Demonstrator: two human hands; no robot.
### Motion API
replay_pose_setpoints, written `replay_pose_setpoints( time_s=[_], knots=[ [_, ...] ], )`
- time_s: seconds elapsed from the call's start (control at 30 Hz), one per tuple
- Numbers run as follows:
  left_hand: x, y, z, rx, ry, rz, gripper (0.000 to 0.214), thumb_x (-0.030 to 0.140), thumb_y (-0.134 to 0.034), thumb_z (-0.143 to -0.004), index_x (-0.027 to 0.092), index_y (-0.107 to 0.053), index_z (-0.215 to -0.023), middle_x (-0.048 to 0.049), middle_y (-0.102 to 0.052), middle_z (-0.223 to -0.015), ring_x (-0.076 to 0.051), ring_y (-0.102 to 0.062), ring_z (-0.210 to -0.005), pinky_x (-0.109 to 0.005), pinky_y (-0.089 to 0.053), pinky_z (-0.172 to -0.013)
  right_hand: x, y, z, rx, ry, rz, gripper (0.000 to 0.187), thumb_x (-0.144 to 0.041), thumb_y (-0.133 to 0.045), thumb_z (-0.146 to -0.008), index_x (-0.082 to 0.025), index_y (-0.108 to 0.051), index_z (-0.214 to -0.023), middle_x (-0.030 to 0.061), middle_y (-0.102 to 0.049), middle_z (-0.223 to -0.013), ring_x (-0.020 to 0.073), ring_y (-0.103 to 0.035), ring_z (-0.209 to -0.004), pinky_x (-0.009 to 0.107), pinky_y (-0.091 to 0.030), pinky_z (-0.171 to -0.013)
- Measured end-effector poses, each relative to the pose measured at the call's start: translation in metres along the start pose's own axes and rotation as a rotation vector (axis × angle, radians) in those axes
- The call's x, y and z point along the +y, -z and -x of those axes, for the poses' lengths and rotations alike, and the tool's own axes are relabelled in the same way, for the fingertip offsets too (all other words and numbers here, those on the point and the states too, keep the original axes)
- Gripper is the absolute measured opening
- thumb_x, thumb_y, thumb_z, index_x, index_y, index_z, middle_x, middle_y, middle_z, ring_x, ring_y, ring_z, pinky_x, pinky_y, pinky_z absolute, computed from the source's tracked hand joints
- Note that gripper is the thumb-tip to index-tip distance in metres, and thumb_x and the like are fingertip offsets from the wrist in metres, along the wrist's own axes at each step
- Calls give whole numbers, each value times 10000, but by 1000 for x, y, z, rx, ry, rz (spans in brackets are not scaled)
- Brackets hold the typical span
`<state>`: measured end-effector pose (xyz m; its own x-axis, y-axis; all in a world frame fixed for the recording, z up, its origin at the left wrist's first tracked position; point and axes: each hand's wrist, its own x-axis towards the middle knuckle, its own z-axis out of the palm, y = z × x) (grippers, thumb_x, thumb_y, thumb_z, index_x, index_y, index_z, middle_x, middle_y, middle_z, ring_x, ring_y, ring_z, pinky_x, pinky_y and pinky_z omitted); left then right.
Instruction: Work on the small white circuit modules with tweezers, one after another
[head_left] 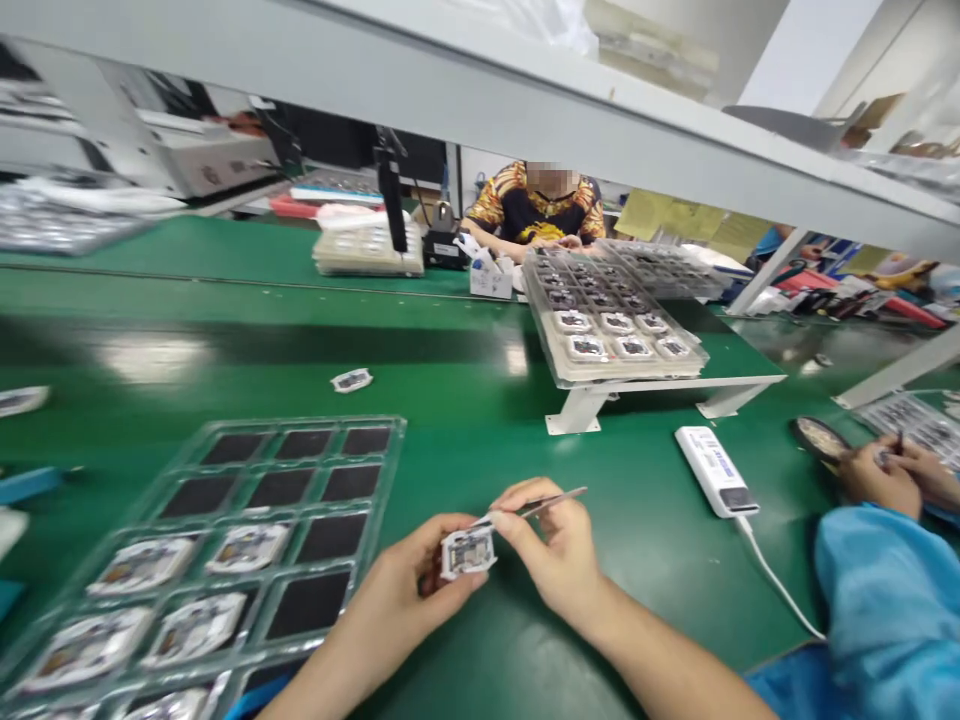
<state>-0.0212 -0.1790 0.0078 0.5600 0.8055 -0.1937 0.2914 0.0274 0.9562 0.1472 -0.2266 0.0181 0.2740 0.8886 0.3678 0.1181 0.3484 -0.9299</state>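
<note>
My left hand [390, 600] is clenching a white module [468, 552] over the green bench [465, 450], fingers wrapped around its edges, while my right hand [559, 555] is grasping tweezers [551, 507], their tips resting at the module's top edge. A clear tray [300, 421] is lying just left, holding more modules.

The person is working with a bare left hand [397, 590] and a bare right hand [559, 560], and the left forearm [322, 685] and right forearm [675, 665] are uncovered too. Light-blue sleeve fabric [795, 690] is showing just beside the right forearm, though whose sleeve it is cannot be told.
</note>
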Motion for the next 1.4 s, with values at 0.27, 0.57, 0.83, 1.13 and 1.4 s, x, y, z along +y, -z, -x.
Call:
replay_pose_setpoints(
  time_s=[0.27, 0.57, 0.83, 1.13, 1.4],
  knots=[
    [4, -2, 3, -39, 4, 19, 287, 313, -695, -725, 199, -657, -986, -6, -655, -755, -174, -577, -644, -256, -445, -577, 3, -1, 1, -10, 5, -14, 32, -178, -700, -823, -203, -680, -825, 33, -742, -777, 181, -717, -726, 292, -575, -681],
    [3, -5, 3, -45, 12, 156, 281, 303, -712, -723, 194, -649, -975, -18, -662, -829, -187, -601, -728, -277, -470, -648, 3, -4, 6, -113, 163, 68, 58, -232, -734, -838, -219, -715, -785, 46, -782, -762, 212, -740, -715, 370, -576, -718],
    [9, -3, 3, 0, 126, 396, 426, 341, -776, -675, 213, -615, -1049, -20, -678, -884, -183, -605, -781, -291, -470, -719, 4, 3, -1, 65, -113, -56, 125, -316, -736, -821, -207, -682, -795, 32, -743, -772, 179, -710, -721, 297, -579, -672],
    [16, -2, 5, 48, 152, 394, 312, 438, -628, -790, 196, -636, -986, 8, -607, -704, -160, -537, -626, -274, -399, -566, 6, 1, -3, -23, -219, -62, 178, -364, -736, -800, -200, -672, -771, 24, -714, -750, 166, -671, -695, 280, -548, -659],
    [15, -2, 4, 30, 170, 371, 330, 450, -719, -726, 204, -632, -928, 21, -604, -687, -137, -516, -589, -247, -356, -524, 9, 3, -5, -15, -314, -101, 281, -451, -755, -775, -191, -652, -747, -1, -678, -654, 139, -622, -601, 254, -511, -580]
  ],
)
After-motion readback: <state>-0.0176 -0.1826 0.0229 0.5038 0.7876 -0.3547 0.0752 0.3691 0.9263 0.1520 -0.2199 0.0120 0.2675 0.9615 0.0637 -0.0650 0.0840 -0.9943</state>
